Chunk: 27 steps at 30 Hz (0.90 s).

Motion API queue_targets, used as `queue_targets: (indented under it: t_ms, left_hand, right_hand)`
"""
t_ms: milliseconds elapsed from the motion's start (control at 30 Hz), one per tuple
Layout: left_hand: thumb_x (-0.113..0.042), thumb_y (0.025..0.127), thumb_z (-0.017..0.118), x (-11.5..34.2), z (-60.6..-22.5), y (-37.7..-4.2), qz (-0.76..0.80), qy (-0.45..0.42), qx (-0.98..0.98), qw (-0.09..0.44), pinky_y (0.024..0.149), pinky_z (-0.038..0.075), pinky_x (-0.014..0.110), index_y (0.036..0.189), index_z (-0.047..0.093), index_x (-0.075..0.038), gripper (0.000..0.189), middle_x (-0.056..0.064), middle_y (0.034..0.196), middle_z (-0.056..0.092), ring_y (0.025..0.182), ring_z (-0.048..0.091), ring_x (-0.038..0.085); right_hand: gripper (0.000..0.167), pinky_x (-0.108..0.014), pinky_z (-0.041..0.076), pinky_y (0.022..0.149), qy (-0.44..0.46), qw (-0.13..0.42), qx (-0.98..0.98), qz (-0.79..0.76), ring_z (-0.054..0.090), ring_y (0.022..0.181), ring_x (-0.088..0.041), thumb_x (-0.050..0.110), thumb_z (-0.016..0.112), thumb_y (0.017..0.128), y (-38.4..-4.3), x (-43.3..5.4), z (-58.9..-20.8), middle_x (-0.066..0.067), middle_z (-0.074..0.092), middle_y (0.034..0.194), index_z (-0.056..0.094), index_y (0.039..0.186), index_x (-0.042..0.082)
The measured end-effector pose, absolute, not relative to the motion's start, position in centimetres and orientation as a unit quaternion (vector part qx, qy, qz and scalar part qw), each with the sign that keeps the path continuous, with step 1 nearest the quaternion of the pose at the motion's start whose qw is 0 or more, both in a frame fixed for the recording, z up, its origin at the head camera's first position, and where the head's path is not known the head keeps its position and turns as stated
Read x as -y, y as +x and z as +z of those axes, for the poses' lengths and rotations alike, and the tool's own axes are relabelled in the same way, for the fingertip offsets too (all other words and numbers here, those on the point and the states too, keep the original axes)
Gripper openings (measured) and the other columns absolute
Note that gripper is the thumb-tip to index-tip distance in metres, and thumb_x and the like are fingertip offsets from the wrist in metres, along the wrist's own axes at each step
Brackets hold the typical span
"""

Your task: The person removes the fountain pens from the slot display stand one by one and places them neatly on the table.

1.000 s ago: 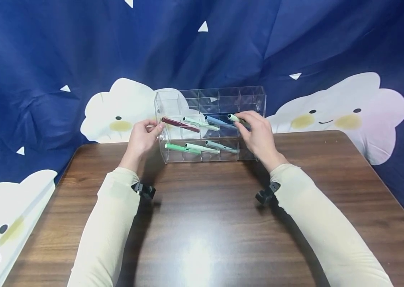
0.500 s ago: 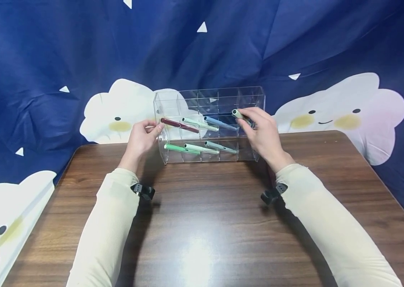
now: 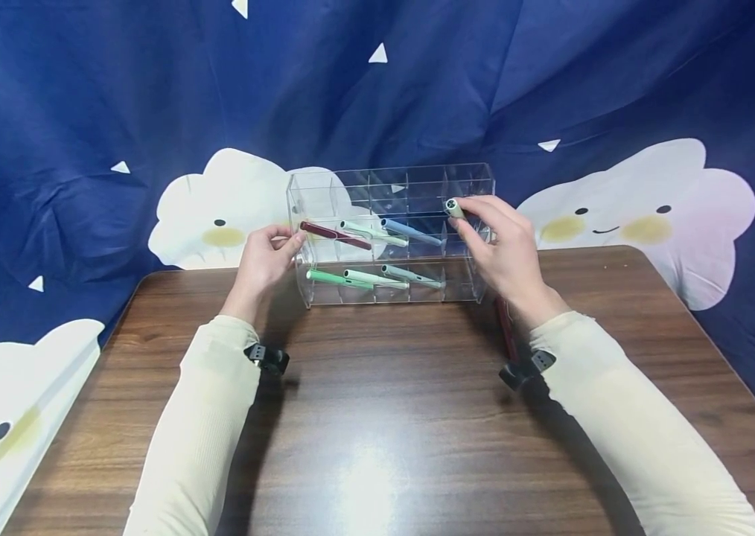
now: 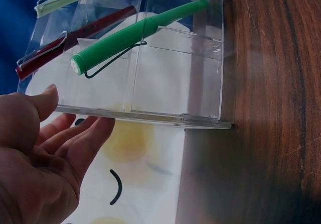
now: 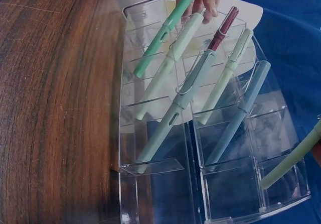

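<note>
A clear acrylic pen rack (image 3: 391, 301) stands at the back of the table. My left hand (image 3: 263, 260) holds its left side panel, the thumb on one face and fingers on the other. In the upper row lie a dark red pen (image 3: 336, 234), a pale green pen (image 3: 374, 232) and a blue pen (image 3: 411, 231). The lower row has a bright green pen (image 4: 115, 40), a mint pen (image 3: 377, 279) and a grey-green pen (image 3: 412, 276). My right hand (image 3: 508, 246) pinches a light green pen (image 5: 290, 159) at the rack's right end, its lower tip at an upper-row compartment.
A dark red strip, partly hidden, shows on the table (image 3: 377, 387) by my right wrist (image 3: 506, 327). Behind the rack hangs a blue curtain (image 3: 418, 89) with white clouds. Black wrist cameras sit on both sleeves.
My right hand has moved right and slightly up with the light green pen, whose end now faces the head camera more. The left hand and the rack stay nearly still.
</note>
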<state>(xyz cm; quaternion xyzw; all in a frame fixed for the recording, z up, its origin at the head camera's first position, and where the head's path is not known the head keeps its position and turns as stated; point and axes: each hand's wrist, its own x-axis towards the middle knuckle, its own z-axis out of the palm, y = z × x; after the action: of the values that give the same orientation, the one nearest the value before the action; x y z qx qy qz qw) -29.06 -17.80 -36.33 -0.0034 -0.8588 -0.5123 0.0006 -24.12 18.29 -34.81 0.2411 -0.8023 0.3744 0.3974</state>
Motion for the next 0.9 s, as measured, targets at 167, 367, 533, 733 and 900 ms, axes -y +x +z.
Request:
queue_targets:
  t_ms: [167, 367, 533, 733, 900]
  left_hand:
    - [-0.023, 0.111, 0.062, 17.8, -36.4, -29.0, -0.508, -0.002, 0.862, 0.003, 0.083, 0.065, 0.021, 0.134, 0.063, 0.009, 0.038, 0.031, 0.135, 0.071, 0.126, 0.073, 0.039]
    - [-0.024, 0.112, 0.062, 17.8, -36.4, -29.0, -0.509, 0.001, 0.861, 0.003, 0.086, 0.065, 0.025, 0.134, 0.063, 0.008, 0.038, 0.030, 0.136, 0.071, 0.126, 0.073, 0.038]
    - [-0.024, 0.112, 0.062, 17.9, -36.4, -29.0, -0.507, 0.000, 0.862, 0.003, 0.097, 0.067, 0.038, 0.133, 0.064, 0.008, 0.039, 0.030, 0.136, 0.071, 0.127, 0.072, 0.038]
    - [-0.024, 0.111, 0.063, 17.9, -36.3, -28.9, -0.498, -0.005, 0.867, 0.010, 0.069, 0.054, 0.009, 0.131, 0.064, 0.009, 0.038, 0.031, 0.133, 0.072, 0.125, 0.073, 0.040]
    - [-0.023, 0.111, 0.063, 17.8, -36.2, -29.0, -0.505, -0.004, 0.863, 0.005, 0.067, 0.054, 0.007, 0.132, 0.064, 0.009, 0.038, 0.032, 0.134, 0.071, 0.125, 0.073, 0.040]
  right_hand:
    - [0.022, -0.013, 0.051, 0.105, 0.242, 0.410, 0.787, 0.391, 0.075, 0.104, -0.039, -0.003, 0.079, 0.095, -23.5, -18.5, -34.5, -0.022, 0.080, 0.113, 0.079, 0.117, -0.003]
    - [0.021, -0.013, 0.051, 0.103, 0.240, 0.417, 0.774, 0.413, 0.074, 0.102, -0.034, -0.004, 0.080, 0.093, -22.6, -18.5, -33.9, -0.019, 0.080, 0.111, 0.081, 0.114, -0.002]
    - [0.021, -0.010, 0.050, 0.097, 0.232, 0.412, 0.775, 0.418, 0.071, 0.096, -0.029, -0.005, 0.081, 0.093, -22.1, -19.0, -34.1, -0.020, 0.078, 0.107, 0.081, 0.113, -0.003]
    - [0.024, 0.001, 0.053, 0.082, 0.210, 0.393, 0.799, 0.402, 0.067, 0.099, -0.005, -0.003, 0.080, 0.094, -21.4, -20.1, -34.9, -0.021, 0.077, 0.108, 0.079, 0.118, -0.004]
    - [0.025, 0.001, 0.052, 0.083, 0.190, 0.384, 0.811, 0.399, 0.060, 0.099, 0.010, -0.002, 0.081, 0.094, -20.9, -20.9, -35.4, -0.021, 0.076, 0.106, 0.079, 0.119, -0.004]
